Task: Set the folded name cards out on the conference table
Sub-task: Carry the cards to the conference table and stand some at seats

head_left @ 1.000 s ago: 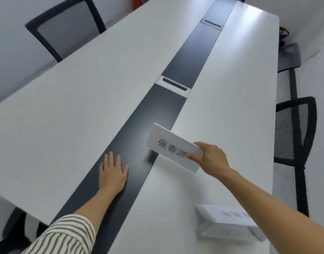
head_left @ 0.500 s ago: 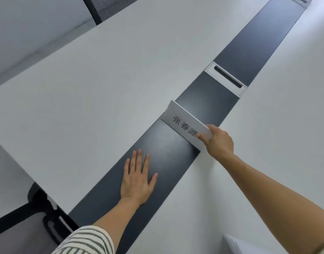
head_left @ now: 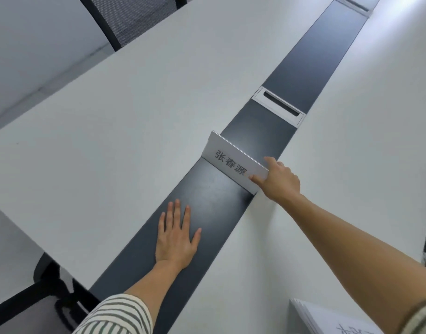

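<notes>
Right hand (head_left: pixel 280 180) pinches the name card (head_left: pixel 233 162) at its near end (thumb on the printed face), standing across the table's dark centre strip (head_left: pixel 310 61). Left hand (head_left: pixel 177 239) lies flat, fingers spread, on the strip nearer the person.

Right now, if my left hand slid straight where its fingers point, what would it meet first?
Probably the left end of the name card, which the right hand pinches; the left hand lies flat on the dark strip, aimed about there. It might just pass beside it.
</notes>
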Available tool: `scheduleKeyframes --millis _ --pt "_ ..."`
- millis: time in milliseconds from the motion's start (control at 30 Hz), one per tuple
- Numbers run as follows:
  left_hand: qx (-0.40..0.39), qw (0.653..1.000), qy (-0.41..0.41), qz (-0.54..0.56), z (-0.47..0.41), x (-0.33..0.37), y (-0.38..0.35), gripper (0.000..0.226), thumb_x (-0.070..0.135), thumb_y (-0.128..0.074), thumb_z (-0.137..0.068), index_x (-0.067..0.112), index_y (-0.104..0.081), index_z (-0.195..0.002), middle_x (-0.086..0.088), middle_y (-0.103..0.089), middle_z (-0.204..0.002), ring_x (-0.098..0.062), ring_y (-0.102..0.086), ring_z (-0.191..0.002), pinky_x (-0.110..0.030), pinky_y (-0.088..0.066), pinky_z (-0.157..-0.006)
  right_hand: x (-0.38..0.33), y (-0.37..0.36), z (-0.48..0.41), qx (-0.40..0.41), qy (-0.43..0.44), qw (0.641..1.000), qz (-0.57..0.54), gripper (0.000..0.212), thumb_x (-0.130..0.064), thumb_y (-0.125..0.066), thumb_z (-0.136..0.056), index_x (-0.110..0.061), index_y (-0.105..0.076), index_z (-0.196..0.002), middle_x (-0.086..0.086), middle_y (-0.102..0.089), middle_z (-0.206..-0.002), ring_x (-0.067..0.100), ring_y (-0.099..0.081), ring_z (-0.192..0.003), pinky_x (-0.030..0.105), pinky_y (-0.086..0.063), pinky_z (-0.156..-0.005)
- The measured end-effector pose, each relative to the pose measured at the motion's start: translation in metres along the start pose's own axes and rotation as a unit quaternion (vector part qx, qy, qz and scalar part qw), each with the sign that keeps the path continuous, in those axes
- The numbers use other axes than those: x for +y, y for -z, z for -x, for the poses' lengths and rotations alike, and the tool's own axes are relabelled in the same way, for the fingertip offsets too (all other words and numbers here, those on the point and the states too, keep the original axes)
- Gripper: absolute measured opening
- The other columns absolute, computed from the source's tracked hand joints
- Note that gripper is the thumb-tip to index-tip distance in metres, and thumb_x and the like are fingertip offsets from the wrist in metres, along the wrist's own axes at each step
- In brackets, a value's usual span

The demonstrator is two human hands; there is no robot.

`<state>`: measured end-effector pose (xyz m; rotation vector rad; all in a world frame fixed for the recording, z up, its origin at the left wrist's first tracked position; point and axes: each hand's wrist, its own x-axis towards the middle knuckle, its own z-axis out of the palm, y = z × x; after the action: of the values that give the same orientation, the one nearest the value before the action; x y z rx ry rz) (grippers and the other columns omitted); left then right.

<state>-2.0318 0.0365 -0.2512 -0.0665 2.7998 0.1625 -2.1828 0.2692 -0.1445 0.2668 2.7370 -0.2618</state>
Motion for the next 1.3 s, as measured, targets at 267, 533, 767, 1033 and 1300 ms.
scheduleKeyframes --millis 267,533,767,1033,1300 --pt "-0.050 0.997 -0.004 0.059 0.004 0.019 0.037 0.055 0.040 -0.035 -0.095 0.013 -0.033 -0.143 -0.019 -0.024 -0.155 -0.033 -0.018 -0.144 -0.043 -0.020 -0.115 0.079 0.029 0.114 0.010 -0.024 0.993 -0.111 0.039 -0.055 -0.054 -0.084 -0.033 -0.063 -0.114 -0.014 -0.071 -0.109 0.011 -0.065 -0.099 0.031 -0.049 -0.081" --pt "-0.055 0.935 -0.168 0.306 0.092 0.120 0.089 0.041 0.043 -0.048 -0.093 0.019 -0.058 -0.124 0.005 -0.061 -0.124 -0.012 -0.056 -0.114 -0.028 -0.043 -0.094 0.182 0.027 0.233 0.040 -0.072 0.972 -0.218 0.030 -0.047 -0.062 -0.084 -0.030 -0.066 -0.109 -0.016 -0.069 -0.097 0.002 -0.064 -0.088 0.029 -0.051 -0.082" --pt "-0.205 0.900 -0.319 0.217 0.162 0.196 0.075 0.089 0.057 -0.069 -0.070 0.038 -0.026 -0.145 0.015 -0.030 -0.152 -0.008 -0.028 -0.138 -0.031 -0.024 -0.113 0.268 0.012 0.301 -0.031 -0.053 0.979 -0.192 0.068 -0.060 -0.071 -0.070 -0.041 -0.049 -0.132 -0.023 -0.049 -0.130 0.006 -0.046 -0.124 0.033 -0.041 -0.102" --pt "-0.239 0.914 -0.224 0.239 0.172 0.215 0.040 0.071 0.041 -0.070 -0.078 0.031 -0.039 -0.141 0.009 -0.038 -0.150 -0.014 -0.038 -0.135 -0.033 -0.032 -0.111 0.325 -0.035 0.308 -0.051 -0.095 0.942 -0.318 0.055 -0.039 -0.084 -0.065 -0.031 -0.066 -0.116 -0.009 -0.062 -0.122 0.015 -0.056 -0.113 0.029 -0.045 -0.092" --pt "-0.210 0.906 -0.209 0.304 0.192 0.222 0.090 0.057 0.043 -0.070 -0.078 0.036 -0.048 -0.131 0.019 -0.048 -0.133 -0.003 -0.045 -0.119 -0.026 -0.037 -0.098 0.332 0.008 0.317 0.002 -0.033 0.926 -0.376 0.046 -0.041 -0.088 -0.058 -0.032 -0.072 -0.101 -0.008 -0.068 -0.109 0.015 -0.061 -0.105 0.024 -0.046 -0.076"
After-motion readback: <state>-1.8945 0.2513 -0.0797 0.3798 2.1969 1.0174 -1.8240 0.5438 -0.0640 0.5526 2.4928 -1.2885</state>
